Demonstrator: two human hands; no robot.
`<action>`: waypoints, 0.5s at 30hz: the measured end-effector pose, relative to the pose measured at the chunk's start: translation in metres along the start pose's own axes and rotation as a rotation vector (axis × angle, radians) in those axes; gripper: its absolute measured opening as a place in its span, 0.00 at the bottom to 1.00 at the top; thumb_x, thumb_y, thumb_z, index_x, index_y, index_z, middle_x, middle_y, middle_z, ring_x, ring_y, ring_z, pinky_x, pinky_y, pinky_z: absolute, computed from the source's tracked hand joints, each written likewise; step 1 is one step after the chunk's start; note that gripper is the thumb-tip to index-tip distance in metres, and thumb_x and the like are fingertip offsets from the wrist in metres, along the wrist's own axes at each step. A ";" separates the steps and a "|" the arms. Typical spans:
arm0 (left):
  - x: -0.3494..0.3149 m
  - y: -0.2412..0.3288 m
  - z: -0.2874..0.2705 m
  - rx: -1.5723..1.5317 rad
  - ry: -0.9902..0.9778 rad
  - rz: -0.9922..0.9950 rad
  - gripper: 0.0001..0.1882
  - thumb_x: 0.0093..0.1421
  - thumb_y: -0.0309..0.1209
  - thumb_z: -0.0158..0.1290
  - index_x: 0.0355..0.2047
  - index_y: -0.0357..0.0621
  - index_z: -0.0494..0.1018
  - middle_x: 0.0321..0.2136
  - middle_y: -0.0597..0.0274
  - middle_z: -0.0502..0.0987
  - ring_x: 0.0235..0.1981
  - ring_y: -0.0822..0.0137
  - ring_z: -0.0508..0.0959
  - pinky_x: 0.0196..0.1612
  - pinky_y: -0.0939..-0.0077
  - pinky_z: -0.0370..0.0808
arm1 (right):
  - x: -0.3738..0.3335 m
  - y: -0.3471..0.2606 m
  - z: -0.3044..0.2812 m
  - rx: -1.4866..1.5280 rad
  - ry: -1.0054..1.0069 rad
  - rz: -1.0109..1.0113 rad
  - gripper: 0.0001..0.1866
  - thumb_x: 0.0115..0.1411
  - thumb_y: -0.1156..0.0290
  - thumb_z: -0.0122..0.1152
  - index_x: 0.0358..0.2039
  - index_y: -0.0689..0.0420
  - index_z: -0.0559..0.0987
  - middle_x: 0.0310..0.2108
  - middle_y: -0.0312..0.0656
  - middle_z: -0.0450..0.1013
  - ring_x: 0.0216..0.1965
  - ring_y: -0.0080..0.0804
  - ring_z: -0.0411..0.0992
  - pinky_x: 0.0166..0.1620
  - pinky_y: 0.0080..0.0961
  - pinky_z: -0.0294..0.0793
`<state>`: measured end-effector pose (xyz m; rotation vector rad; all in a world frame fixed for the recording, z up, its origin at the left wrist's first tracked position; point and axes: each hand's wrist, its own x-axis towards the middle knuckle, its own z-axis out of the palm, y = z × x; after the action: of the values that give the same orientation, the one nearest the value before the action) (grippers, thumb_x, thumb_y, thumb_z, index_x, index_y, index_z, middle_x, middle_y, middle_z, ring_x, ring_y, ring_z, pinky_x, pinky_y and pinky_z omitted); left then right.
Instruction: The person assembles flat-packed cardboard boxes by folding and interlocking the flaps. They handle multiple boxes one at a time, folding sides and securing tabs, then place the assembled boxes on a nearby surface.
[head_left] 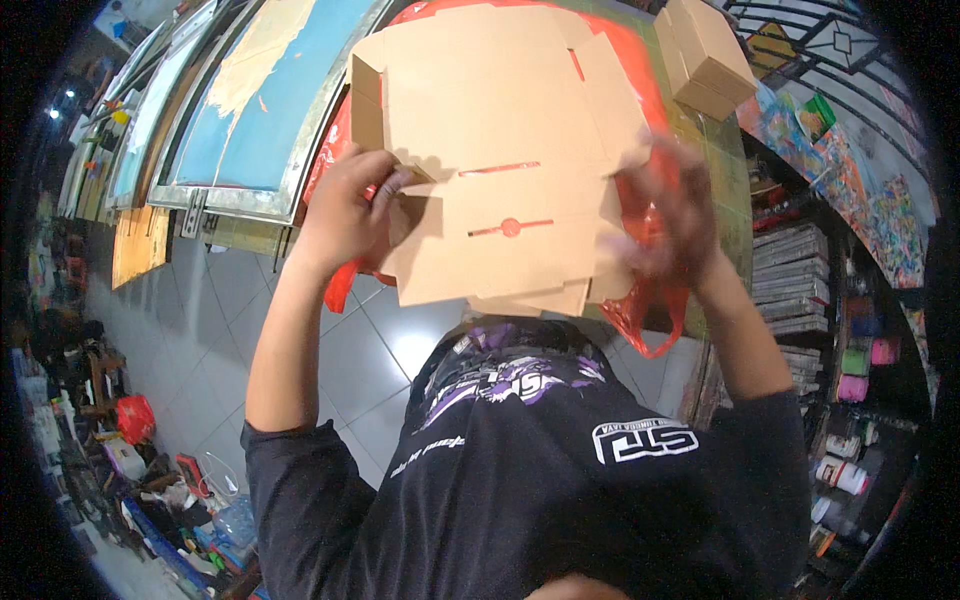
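Observation:
A brown die-cut cardboard box blank (480, 100) lies mostly flat in front of me, with slots cut through it. One side flap stands up along its left edge. My left hand (352, 205) is at that left edge, its fingers curled round a small flap and the thumb toward the board. On the opposite side my right hand (672, 205) is at the right edge flaps, blurred by motion, so its grip is unclear. More cardboard layers show under the near edge. A red plastic bag (648, 315) lies beneath the cardboard and sticks out on both sides.
A folded cardboard box (705, 60) stands at the far right of the table (735, 190). Framed blue printing screens (250, 120) lean at the left. Shelves with jars (840, 475) line the right side. Tiled floor (360, 345) shows below, with clutter at the lower left.

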<state>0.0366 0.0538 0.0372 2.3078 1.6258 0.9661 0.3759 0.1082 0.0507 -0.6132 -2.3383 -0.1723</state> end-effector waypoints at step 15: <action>0.040 -0.004 -0.012 0.032 -0.333 -0.013 0.08 0.55 0.29 0.52 0.30 0.37 0.76 0.25 0.50 0.74 0.31 0.52 0.72 0.37 0.63 0.70 | 0.046 -0.020 0.009 0.043 -0.121 -0.179 0.11 0.46 0.71 0.55 0.32 0.57 0.76 0.26 0.38 0.74 0.23 0.32 0.72 0.32 0.30 0.67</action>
<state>0.0345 0.0879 0.0607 2.3220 1.5238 0.5192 0.3312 0.1106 0.0752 -0.4029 -2.5070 -0.1698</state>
